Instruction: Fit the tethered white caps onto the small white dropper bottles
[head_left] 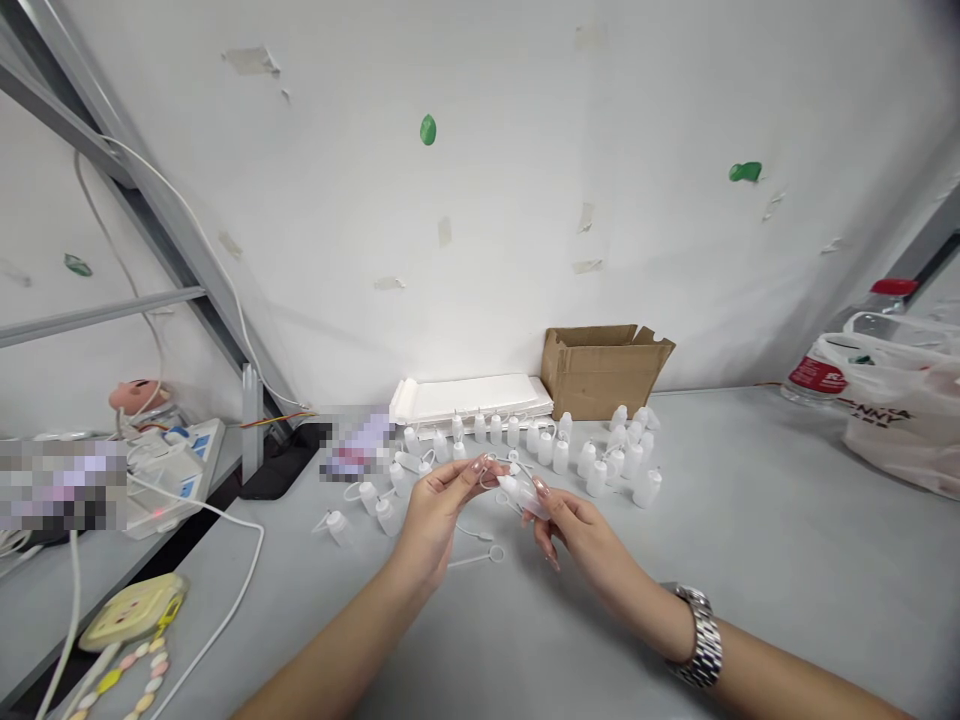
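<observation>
Hands [581,527] at a slanting bottle [528,496], nozzle [505,483] pointing left.

From where I stand, a broad white wall [510,180] rises behind the fingers [466,478], meeting the far edge of the grey tabletop [765,540] that spreads beneath them and out to both sides. Above the fingers, scraps of tape [253,61] and small green patches [427,130] cling to the wall, well apart. Off to the left of the fingers, a grey metal post [161,235] leans at a slant, a thin crossbar [97,315] running into it. Far to their right, another metal beam [930,237] shows. The light is pale and even, its shadows soft on the wall.
</observation>
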